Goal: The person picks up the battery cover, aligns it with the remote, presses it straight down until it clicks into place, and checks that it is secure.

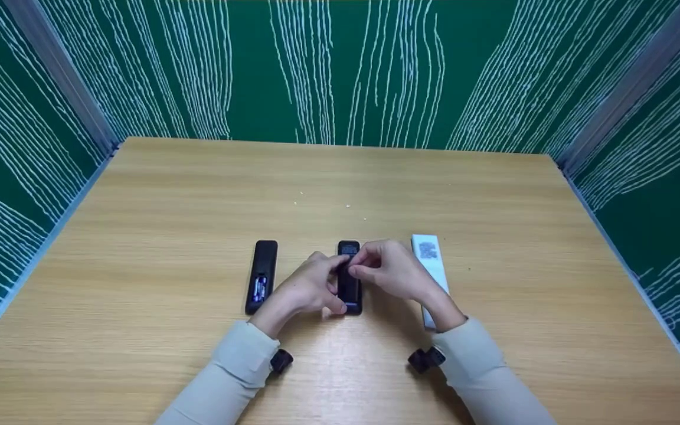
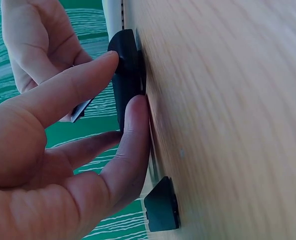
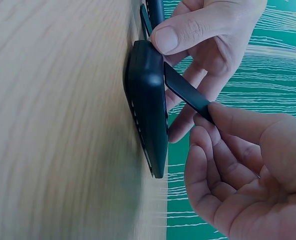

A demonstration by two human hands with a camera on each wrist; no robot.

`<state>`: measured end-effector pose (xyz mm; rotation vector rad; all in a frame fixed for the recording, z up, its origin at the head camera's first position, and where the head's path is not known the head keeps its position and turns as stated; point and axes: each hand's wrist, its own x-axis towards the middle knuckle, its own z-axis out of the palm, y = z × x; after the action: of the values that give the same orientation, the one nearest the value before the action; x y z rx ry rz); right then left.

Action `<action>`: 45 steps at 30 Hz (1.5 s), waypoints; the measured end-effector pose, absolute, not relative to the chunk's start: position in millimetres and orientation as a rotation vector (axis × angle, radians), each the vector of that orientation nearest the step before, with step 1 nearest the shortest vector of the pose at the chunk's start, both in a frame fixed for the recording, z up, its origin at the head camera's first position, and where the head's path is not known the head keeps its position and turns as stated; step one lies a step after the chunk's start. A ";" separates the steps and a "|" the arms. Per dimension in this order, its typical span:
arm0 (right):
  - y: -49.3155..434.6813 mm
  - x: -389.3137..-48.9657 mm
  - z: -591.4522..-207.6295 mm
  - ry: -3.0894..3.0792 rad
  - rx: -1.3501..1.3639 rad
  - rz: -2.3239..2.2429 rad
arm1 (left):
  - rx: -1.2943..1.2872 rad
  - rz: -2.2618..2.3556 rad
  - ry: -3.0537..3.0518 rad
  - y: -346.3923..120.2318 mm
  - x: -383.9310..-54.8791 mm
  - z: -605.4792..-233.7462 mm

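Observation:
A black remote control [image 1: 350, 290] lies back side up on the table between both hands. My left hand [image 1: 309, 284] grips it, with the thumb at the near end and fingers along its side. Between thumb and fingertips, my right hand [image 1: 396, 273] pinches a thin black battery cover [image 3: 188, 94]. The right wrist view shows this cover slanting up from the remote, its lower end right at the remote's back. Farther left rests a second black remote [image 1: 265, 260], its battery compartment uncovered and batteries [image 1: 260, 288] showing inside.
A white remote [image 1: 431, 265] with a printed label lies to the right, partly behind the right forearm. In the left wrist view a small black piece [image 2: 162, 206] lies on the wooden table [image 1: 340, 177]. White specks dot the tabletop beyond the hands. Green patterned panels [image 1: 257, 71] enclose it.

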<state>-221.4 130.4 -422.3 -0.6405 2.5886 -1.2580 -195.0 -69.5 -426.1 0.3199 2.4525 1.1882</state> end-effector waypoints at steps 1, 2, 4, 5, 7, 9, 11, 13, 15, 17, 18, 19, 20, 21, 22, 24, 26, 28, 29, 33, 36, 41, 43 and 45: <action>130.5 -221.3 -422.5 2.589 -0.645 -1.256 | 0.316 1.188 2.452 -69.6 -194.9 -426.0; 130.4 -221.3 -422.6 2.589 -0.645 -1.254 | 0.314 1.188 2.451 -69.6 -194.8 -426.0; 130.4 -221.3 -423.0 2.587 -0.645 -1.251 | 0.313 1.184 2.453 -69.8 -195.0 -426.0; 130.5 -221.4 -423.0 2.588 -0.642 -1.248 | 0.313 1.183 2.453 -69.8 -195.1 -426.2; 130.5 -221.4 -423.1 2.590 -0.632 -1.243 | 0.311 1.180 2.455 -69.6 -195.3 -426.0; 130.6 -221.5 -423.5 2.591 -0.624 -1.241 | 0.311 1.178 2.457 -69.6 -195.4 -425.9; 130.7 -221.6 -423.8 2.593 -0.617 -1.239 | 0.309 1.181 2.456 -69.6 -195.2 -425.6; 130.7 -221.6 -424.0 2.595 -0.613 -1.239 | 0.307 1.187 2.454 -69.6 -195.2 -425.5; 130.2 -221.9 -424.3 2.596 -0.609 -1.241 | 0.307 1.189 2.454 -69.4 -195.3 -425.5; 129.6 -222.5 -425.3 2.596 -0.610 -1.246 | 0.304 1.190 2.454 -69.6 -195.6 -425.7; 129.5 -222.8 -425.9 2.596 -0.612 -1.250 | 0.298 1.196 2.449 -69.7 -195.7 -425.8; 129.3 -223.1 -426.7 2.594 -0.613 -1.254 | 0.294 1.199 2.447 -69.7 -195.7 -425.9; 128.8 -223.4 -427.2 2.591 -0.612 -1.258 | 0.289 1.203 2.442 -69.8 -195.7 -425.9; 128.7 -223.5 -427.7 2.588 -0.612 -1.263 | 0.284 1.208 2.437 -69.9 -195.6 -425.9; 128.7 -223.6 -428.1 2.585 -0.609 -1.267 | 0.277 1.214 2.432 -69.9 -195.5 -425.9; 128.5 -223.6 -428.7 2.585 -0.602 -1.271 | 0.276 1.211 2.434 -69.9 -195.5 -426.1; 128.3 -223.6 -429.0 2.595 -0.602 -1.267 | 0.287 1.190 2.449 -69.8 -195.8 -426.3; 128.5 -224.0 -429.5 2.607 -0.603 -1.259 | 0.302 1.164 2.471 -69.7 -196.3 -426.5; 128.4 -224.2 -429.5 2.611 -0.602 -1.257 | 0.307 1.151 2.481 -69.6 -196.7 -426.4; 127.0 -225.7 -428.8 2.599 -0.590 -1.250 | 0.289 1.146 2.485 -69.1 -197.1 -425.9; 126.5 -226.6 -427.9 2.586 -0.577 -1.234 | 0.273 1.160 2.472 -69.0 -196.8 -425.5; 126.7 -227.8 -426.2 2.595 -0.562 -1.178 | 0.276 1.166 2.460 -68.8 -195.9 -424.4; 126.3 -228.7 -425.7 2.599 -0.563 -1.154 | 0.268 1.169 2.453 -68.5 -195.5 -424.1; 126.0 -229.7 -425.9 2.599 -0.563 -1.133 | 0.261 1.175 2.449 -68.2 -195.4 -424.1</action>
<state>-229.7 126.0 -425.9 -0.5633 2.5993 -1.1328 -195.4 -68.2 -424.1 0.2610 2.4492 1.1745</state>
